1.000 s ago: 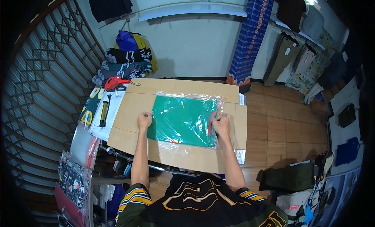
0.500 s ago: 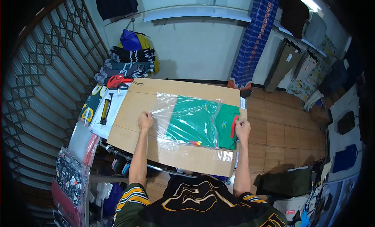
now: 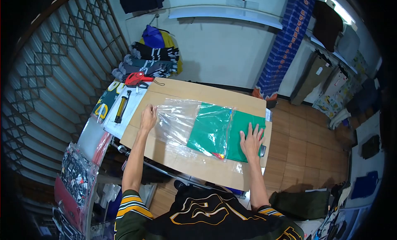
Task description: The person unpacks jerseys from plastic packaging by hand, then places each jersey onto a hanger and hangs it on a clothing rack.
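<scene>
Green garment lies half in, half out of a clear bag

The left hand [image 3: 148,117] pinches the closed end of the clear bag [image 3: 175,124]; the right hand [image 3: 251,143], fingers spread, presses flat on the green garment [image 3: 239,124] at the right of the worktop [image 3: 182,89] and grips nothing.

If the left hand pulls while the right bears down unevenly, the cloth could bunch or skew, its folds caught by the bag's mouth. The film looks thin and creased, so a hard tug might stretch or split it. The garment also reaches close to the worktop's right edge and could slip over.

Inside the bag, the left part holds only slack film; the garment fills the right part and runs out past the mouth. At the lower left of the frame, patterned cloth [image 3: 78,167] appears to be wrapped in clear plastic.
</scene>
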`<state>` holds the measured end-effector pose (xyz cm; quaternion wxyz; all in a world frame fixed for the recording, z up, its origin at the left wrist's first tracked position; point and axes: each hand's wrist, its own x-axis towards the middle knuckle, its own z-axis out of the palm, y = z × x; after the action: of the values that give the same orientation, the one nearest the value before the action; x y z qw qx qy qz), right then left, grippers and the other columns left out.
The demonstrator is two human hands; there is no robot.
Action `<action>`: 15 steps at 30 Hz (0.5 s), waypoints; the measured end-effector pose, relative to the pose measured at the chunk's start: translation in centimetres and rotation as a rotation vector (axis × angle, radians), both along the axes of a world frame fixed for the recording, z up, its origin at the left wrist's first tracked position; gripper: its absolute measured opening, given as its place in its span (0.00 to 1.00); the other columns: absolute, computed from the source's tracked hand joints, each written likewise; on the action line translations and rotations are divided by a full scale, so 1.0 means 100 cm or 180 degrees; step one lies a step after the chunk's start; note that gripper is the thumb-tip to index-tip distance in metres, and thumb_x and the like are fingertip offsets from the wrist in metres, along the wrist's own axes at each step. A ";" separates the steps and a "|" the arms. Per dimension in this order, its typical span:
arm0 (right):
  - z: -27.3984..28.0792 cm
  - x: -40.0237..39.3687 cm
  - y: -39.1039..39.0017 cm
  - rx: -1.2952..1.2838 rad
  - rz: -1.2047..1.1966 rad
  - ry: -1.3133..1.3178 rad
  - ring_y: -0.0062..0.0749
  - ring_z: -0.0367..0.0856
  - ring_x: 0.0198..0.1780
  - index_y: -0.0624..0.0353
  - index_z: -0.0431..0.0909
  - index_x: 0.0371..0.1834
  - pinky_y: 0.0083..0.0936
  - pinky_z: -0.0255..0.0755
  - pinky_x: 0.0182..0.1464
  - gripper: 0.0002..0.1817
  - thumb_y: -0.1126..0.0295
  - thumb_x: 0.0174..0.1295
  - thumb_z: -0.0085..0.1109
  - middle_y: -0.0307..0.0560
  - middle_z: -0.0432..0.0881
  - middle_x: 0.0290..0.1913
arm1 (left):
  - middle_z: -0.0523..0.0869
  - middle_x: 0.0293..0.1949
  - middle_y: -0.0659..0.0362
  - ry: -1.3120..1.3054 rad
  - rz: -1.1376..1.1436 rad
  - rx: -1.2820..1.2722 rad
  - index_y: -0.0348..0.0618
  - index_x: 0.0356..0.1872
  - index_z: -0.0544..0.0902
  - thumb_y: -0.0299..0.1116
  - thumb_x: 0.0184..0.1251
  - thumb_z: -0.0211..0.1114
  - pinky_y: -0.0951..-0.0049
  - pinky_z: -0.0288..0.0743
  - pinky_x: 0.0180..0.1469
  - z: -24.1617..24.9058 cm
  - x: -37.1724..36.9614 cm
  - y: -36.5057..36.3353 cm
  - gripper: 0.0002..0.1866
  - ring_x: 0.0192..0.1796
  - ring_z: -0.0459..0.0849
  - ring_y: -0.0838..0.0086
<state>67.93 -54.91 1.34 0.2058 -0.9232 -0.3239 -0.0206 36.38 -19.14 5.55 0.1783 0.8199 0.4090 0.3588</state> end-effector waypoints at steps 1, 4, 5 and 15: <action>-0.003 -0.002 -0.001 0.0007 0.0049 0.0004 0.65 0.48 0.82 0.53 0.63 0.79 0.75 0.46 0.73 0.35 0.47 0.74 0.51 0.63 0.55 0.82 | 0.83 0.32 0.38 0.0004 0.0049 0.0007 0.32 0.38 0.78 0.33 0.76 0.62 0.51 0.75 0.41 0.014 -0.007 0.003 0.12 0.38 0.83 0.41; -0.011 -0.003 0.001 -0.0290 -0.0012 -0.0425 0.62 0.48 0.83 0.52 0.63 0.79 0.73 0.44 0.74 0.37 0.42 0.73 0.50 0.63 0.56 0.82 | 0.83 0.32 0.39 0.0106 -0.0002 0.0274 0.32 0.38 0.78 0.33 0.77 0.62 0.51 0.74 0.40 0.051 -0.032 0.022 0.12 0.37 0.82 0.42; -0.013 -0.003 0.001 -0.0289 0.0010 -0.0424 0.62 0.48 0.83 0.52 0.63 0.79 0.73 0.44 0.74 0.37 0.42 0.73 0.50 0.63 0.56 0.82 | 0.83 0.32 0.39 0.0014 -0.0083 0.0474 0.32 0.38 0.78 0.33 0.77 0.61 0.50 0.74 0.40 0.062 -0.042 0.029 0.11 0.38 0.82 0.41; 0.019 -0.030 0.026 -0.0126 -0.0645 0.0134 0.61 0.46 0.83 0.55 0.63 0.79 0.82 0.38 0.71 0.39 0.51 0.68 0.61 0.63 0.55 0.82 | 0.86 0.37 0.47 -0.0251 -0.0256 0.0497 0.34 0.45 0.77 0.31 0.79 0.60 0.68 0.69 0.31 0.212 -0.130 -0.001 0.08 0.24 0.71 0.72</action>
<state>64.96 -52.34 3.26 0.1912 -0.9553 -0.2249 -0.0154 23.40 -19.25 26.72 0.1440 0.8323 0.3392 0.4141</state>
